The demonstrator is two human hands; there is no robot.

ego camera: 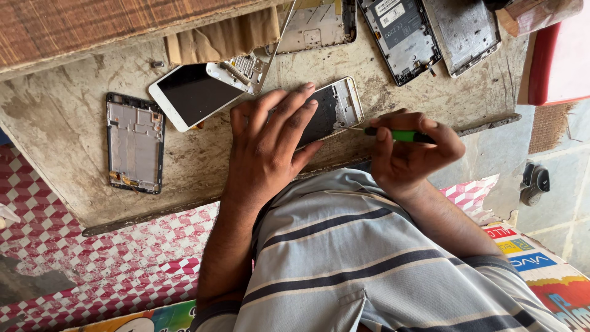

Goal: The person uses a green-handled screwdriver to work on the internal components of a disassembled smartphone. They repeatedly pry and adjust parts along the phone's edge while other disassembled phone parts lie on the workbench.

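Gripping a green-handled screwdriver (398, 134), my right hand (410, 154) has its fingers closed round the handle, tip at the edge of an opened white phone frame (335, 107). My left hand (270, 144) lies flat, fingers spread, pressing that frame onto the worn workbench (67, 123). Beside it: a white phone (192, 95) and a dark-rimmed frame (134, 142).

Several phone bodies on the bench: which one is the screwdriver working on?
The white-framed phone pinned under the left hand; the green screwdriver in the right hand touches its corner. The others lie untouched.
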